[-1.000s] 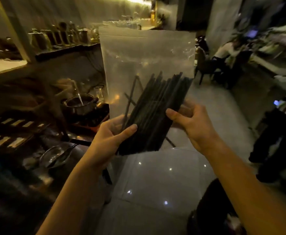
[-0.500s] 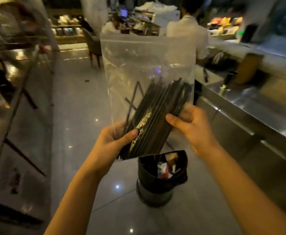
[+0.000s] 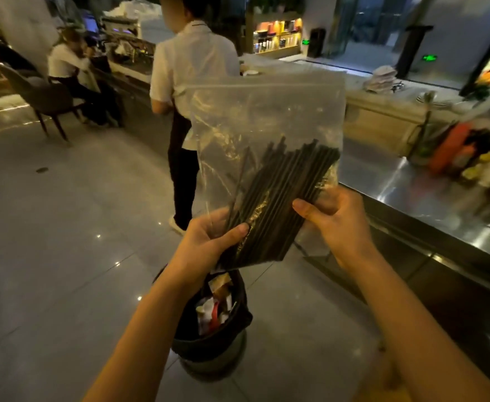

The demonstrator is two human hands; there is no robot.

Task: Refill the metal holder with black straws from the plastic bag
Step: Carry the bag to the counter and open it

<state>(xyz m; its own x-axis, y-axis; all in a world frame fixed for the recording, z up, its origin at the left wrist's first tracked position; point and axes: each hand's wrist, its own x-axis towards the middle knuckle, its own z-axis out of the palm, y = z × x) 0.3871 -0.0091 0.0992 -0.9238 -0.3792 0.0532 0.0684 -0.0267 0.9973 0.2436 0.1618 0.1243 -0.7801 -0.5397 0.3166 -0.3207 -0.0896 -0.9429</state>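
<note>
The plastic bag was held upright by both hands above a lined bin on the floor. The black straws were bunched inside it, slanted up to the right. Its lower left corner, straws included, was pinched between thumb and fingers of the left hand. Its right side was pinched likewise by the right hand, beside the steel tabletop.

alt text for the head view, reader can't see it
The left hand and right hand hold up a clear plastic bag of black straws by its lower part. Below it a lined trash bin stands on the tiled floor, and a steel counter runs along the right.
</note>
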